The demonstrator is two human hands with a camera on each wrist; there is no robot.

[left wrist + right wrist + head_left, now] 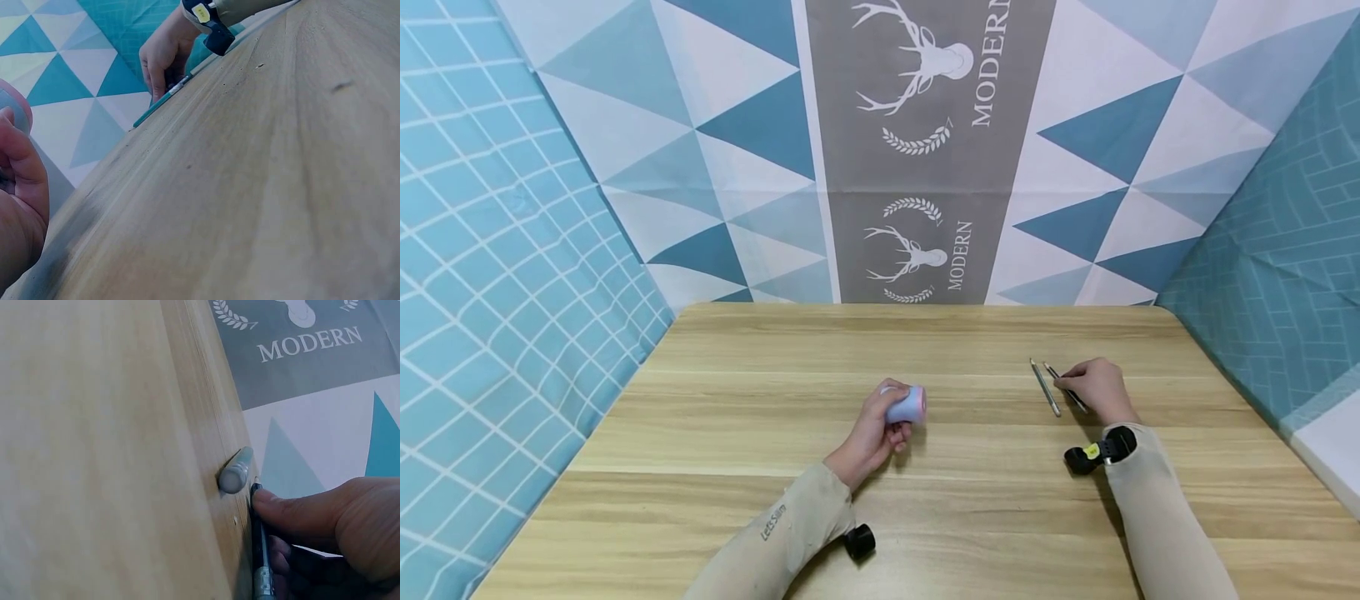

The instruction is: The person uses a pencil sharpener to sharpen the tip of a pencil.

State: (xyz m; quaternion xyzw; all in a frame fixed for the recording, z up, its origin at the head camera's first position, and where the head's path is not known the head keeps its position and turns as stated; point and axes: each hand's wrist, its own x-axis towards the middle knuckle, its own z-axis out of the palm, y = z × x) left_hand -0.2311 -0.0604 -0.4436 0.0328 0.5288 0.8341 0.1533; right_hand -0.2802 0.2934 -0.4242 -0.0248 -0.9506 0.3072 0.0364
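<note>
My left hand (871,433) grips a small lilac-blue cylinder (907,406) with a pink rim, held on its side over the middle of the table. In the left wrist view, only part of that cylinder (15,109) shows at the left edge. Toward the right of the table, my right hand (1099,390) pinches a dark pencil (259,550) between thumb and fingers, low at the tabletop. Just left of it lies a grey-green pencil (1045,388), apart from my fingers. Its silvery end (234,480) faces the right wrist camera.
The wood-grain table (760,367) carries these things. Behind it hangs a patterned cloth (917,167) with deer heads and triangles. Blue tiled-pattern cloth (512,250) hangs at the left, and teal cloth (1285,250) at the right.
</note>
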